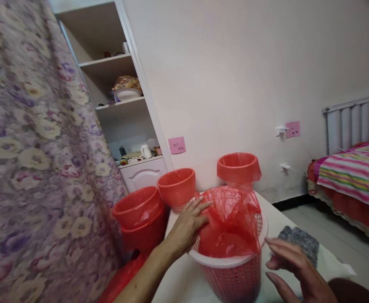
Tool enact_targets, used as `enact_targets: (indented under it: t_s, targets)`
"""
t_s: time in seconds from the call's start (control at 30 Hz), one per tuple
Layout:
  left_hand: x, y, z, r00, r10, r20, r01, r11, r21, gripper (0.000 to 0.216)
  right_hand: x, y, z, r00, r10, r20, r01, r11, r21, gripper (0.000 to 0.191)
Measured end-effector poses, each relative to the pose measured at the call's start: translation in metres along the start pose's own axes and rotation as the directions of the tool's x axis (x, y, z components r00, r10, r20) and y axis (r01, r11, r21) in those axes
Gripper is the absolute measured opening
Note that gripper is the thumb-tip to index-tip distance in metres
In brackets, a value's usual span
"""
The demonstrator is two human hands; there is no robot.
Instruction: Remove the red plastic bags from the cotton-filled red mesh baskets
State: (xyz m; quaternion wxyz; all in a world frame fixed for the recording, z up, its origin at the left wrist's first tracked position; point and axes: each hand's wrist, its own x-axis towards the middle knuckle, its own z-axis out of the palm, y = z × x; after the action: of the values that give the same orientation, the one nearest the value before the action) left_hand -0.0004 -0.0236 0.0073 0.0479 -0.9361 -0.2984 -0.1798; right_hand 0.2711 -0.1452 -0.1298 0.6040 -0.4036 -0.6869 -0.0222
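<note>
A pink mesh waste basket (231, 277) with a pale rim stands upright on the white table. A thin red plastic bag (228, 240) lies inside it, bulging above the rim at the back. My left hand (190, 223) reaches over the basket's left rim, fingers spread against the bag's left side. Just right of the rim is my right hand (298, 265), thumb and fingers apart with nothing between them. Its index fingertip comes close to the rim; I cannot tell whether they touch.
Bag-lined red baskets stand behind: one at the back right (237, 168), one at the back left (176, 189), and a stacked-looking pair (140, 214) at left. A dark grey cloth (301, 242) lies on the table (184, 277). A floral curtain (45, 168) hangs left; a bed (354, 176) stands right.
</note>
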Motion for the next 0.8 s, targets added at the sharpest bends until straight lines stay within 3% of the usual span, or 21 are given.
enact_targets:
  t_s: [0.07,0.2,0.4,0.5,0.57,0.63,0.7,0.77,0.8]
  targets:
    - [-0.001,0.002,-0.005,1.0,-0.005,-0.021,0.004,0.999,-0.04,0.03,0.02,-0.012,0.0,0.997,-0.079,-0.023,0.076,0.994,-0.083,0.055]
    - [-0.008,0.009,-0.016,0.983,-0.094,-0.16,0.079,0.992,-0.099,0.023,0.048,-0.025,0.009,0.966,-0.21,0.151,0.232,0.963,-0.141,0.059]
    - [-0.03,0.016,-0.031,0.97,-0.071,-0.231,0.059,0.997,-0.057,0.016,0.07,-0.011,0.002,0.972,-0.172,0.161,0.181,0.983,-0.04,0.032]
    - [-0.045,0.024,-0.032,0.971,-0.041,-0.235,0.042,0.999,0.0,0.018,0.076,-0.007,-0.014,0.991,-0.12,0.06,0.125,0.989,-0.08,0.024]
    - [-0.054,0.033,-0.031,0.98,-0.009,-0.201,0.023,0.997,0.069,0.02,0.077,-0.007,-0.024,0.999,-0.039,0.001,0.039,0.996,-0.081,0.021]
    - [-0.061,0.044,-0.031,0.991,-0.001,-0.132,0.021,0.988,0.152,0.032,0.077,-0.007,-0.03,0.999,0.051,0.015,-0.05,0.998,-0.045,0.021]
    - [-0.066,0.054,-0.033,0.997,-0.077,-0.021,0.08,0.979,0.186,0.041,0.077,-0.005,-0.032,0.995,0.092,0.046,-0.091,0.996,-0.016,0.02]
    - [-0.067,0.062,-0.037,0.978,-0.187,0.097,0.171,0.973,0.155,0.018,0.08,-0.002,-0.031,0.998,0.043,0.047,-0.042,0.999,-0.029,0.019]
    - [-0.067,0.065,-0.039,0.965,-0.225,0.134,0.209,0.97,0.128,0.017,0.082,0.0,-0.031,0.999,0.007,0.048,-0.004,0.999,-0.051,0.02]
